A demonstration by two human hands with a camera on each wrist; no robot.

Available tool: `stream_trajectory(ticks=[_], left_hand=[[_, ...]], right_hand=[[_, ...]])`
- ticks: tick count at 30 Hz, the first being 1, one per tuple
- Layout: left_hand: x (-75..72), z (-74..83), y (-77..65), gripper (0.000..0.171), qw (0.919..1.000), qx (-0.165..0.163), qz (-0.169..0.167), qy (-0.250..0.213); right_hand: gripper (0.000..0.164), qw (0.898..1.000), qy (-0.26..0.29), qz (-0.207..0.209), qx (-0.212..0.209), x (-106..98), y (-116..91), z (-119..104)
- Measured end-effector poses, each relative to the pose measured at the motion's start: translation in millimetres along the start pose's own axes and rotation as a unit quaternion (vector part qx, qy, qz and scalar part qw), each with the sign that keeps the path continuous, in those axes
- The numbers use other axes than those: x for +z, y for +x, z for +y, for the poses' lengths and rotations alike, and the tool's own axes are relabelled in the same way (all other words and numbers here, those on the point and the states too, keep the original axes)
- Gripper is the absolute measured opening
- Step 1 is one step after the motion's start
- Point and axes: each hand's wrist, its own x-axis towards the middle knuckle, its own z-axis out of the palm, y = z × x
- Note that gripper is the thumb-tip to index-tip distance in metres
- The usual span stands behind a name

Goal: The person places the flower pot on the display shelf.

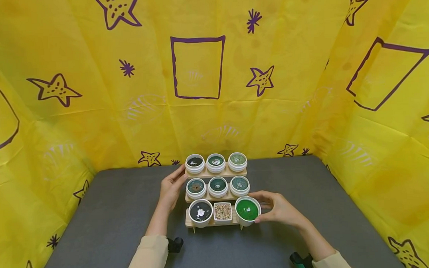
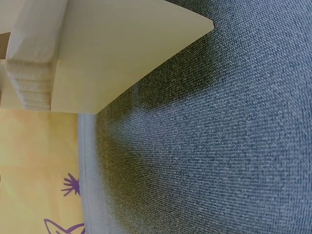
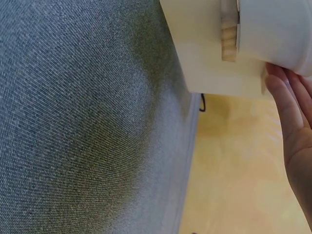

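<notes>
A three-tier wooden stand bears rows of small white bowls in the head view. At its front right corner, my right hand grips a white bowl of bright green filling, thumb low on the near side and fingers behind. In the right wrist view, fingertips press the side of this bowl, which overhangs the stand's pale side panel. My left hand touches the stand's left side near the top row, fingers extended. The left wrist view shows the panel but not the hand.
Beside the green bowl sit a square dish of beige bits and a dark-filled bowl. Smaller bowls with dark and green fillings line the upper tiers, including a speckled one. Yellow patterned cloth encloses the grey tabletop.
</notes>
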Motion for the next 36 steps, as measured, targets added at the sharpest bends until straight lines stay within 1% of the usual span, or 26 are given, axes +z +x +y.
stream_trajectory(ticks=[9,19,26,36], left_hand=[[-1.3,-0.6,0.1,0.050,1.0000,0.001,-0.006,0.002],[-1.7,-2.6,0.7,0.051,0.9999,0.015,-0.003,0.006],[-1.4,-1.6,0.6,0.051,1.0000,0.002,-0.006,0.004],[-0.7,0.3,0.5,0.050,1.0000,-0.005,-0.003,0.002]], right_hand=[[0.069,1.000,0.006,-0.001,0.004,1.0,-0.6,-1.3],[0.070,1.000,0.008,-0.003,0.005,1.5,-1.1,-3.7],[0.070,1.000,0.009,-0.005,-0.003,1.6,-1.6,-2.8],[0.068,1.000,0.004,0.002,-0.006,2.2,-2.7,2.3]])
